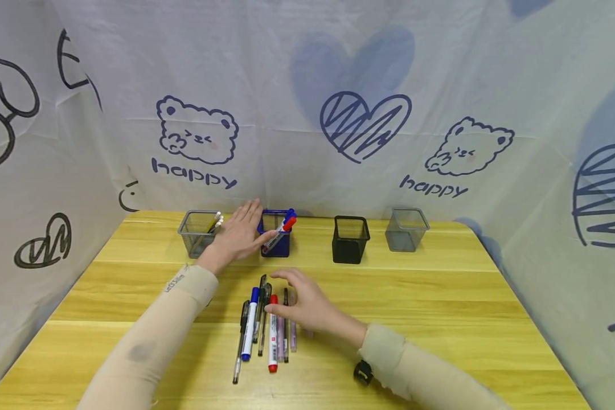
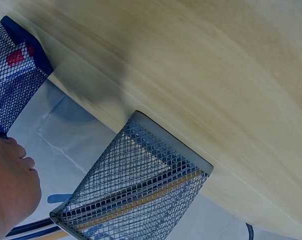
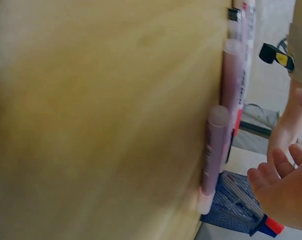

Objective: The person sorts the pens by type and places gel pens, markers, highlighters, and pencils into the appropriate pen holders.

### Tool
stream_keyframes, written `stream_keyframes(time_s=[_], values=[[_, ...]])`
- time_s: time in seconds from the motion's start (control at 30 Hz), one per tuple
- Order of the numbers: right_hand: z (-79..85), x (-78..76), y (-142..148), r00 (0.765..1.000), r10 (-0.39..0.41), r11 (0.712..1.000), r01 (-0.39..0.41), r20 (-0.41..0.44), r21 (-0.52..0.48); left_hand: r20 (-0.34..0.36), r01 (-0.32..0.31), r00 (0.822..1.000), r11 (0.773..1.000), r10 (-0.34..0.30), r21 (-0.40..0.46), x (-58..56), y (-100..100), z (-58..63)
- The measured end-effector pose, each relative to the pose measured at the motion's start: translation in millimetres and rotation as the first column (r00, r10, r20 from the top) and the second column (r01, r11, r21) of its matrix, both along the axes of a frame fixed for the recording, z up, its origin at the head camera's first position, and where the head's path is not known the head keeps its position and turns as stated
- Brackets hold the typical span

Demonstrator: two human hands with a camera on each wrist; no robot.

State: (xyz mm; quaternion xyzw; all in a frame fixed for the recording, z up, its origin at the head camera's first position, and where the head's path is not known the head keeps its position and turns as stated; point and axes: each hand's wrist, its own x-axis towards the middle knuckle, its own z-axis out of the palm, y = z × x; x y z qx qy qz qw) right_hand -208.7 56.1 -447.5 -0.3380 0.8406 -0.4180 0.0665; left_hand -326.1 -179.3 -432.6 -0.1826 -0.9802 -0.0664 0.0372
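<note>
My left hand point(image 1: 236, 232) reaches to the blue mesh pen holder point(image 1: 283, 249), its straight fingers at the holder's left side and its thumb beside the markers. A red-capped marker point(image 1: 288, 224) and a blue-capped marker point(image 1: 291, 214) lean in that holder, caps up. Over the loose pens hovers my right hand point(image 1: 310, 302), thumb and fingers spread apart, holding nothing. Below it lie a red marker point(image 1: 273, 336), a blue marker point(image 1: 250, 327), several black-capped clear pens point(image 1: 241, 341) and translucent purple pens point(image 3: 216, 150).
A grey mesh holder point(image 1: 195, 236) with white-tipped sticks and a yellow pencil stands left of the blue one. Farther right are a black mesh holder point(image 1: 349, 250) and another grey holder point(image 1: 406, 236). A printed cloth point(image 1: 287, 159) hangs behind the wooden table point(image 1: 441, 319).
</note>
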Motion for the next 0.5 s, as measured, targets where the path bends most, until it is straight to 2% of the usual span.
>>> stream_keyframes(time_s=[0.27, 0.5], values=[[-9.6, 4.9, -1.0, 0.999, 0.035, 0.985, -0.033, -0.008, 0.171, 0.013, 0.000, 1.000, 1.000, 0.000, 0.004, 1.2, 0.0, 2.1], [-10.1, 8.9, -2.1, 0.997, 0.065, 0.951, -0.053, -0.029, 0.304, 0.007, 0.000, 1.000, 1.000, 0.000, 0.010, 2.0, 0.1, 1.7]])
